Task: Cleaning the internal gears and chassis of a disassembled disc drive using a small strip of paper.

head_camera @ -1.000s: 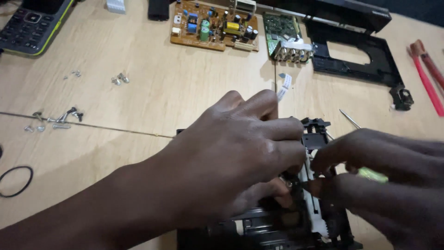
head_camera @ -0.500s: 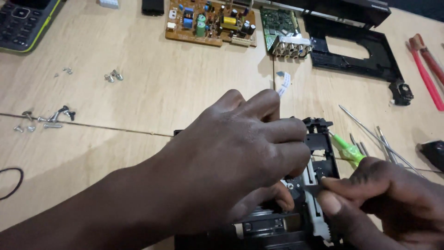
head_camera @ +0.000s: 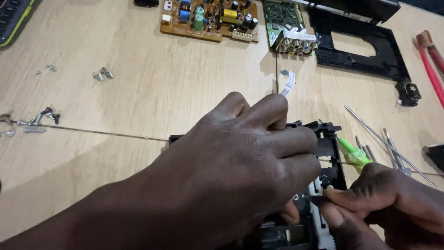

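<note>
While left hand (head_camera: pixel 240 162) grips black frame (head_camera: pixel 329 143) — right hand (head_camera: pixel 384 203) fingers pinching small part, brown board (head_camera: pixel 208 21) beyond.

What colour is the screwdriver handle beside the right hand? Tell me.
Bright translucent green; the screwdriver handle shows in the head view, just above the right hand.

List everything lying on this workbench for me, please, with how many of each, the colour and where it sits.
black plastic mechanism: one, black with a white part, near edge, under both hands
brown circuit board: one, far centre
green circuit board: one, with coloured sockets, right of the brown one
black frame: one, far right
ribbon cable: one, white, centre
screws: several, silver and dark, left side
green-handled tool: one, right
metal rods: several, silver, right
red-handled tool: one, right edge
wooden table: one, pale
left hand: covers the mechanism
right hand: pinches a small part at the mechanism
</note>
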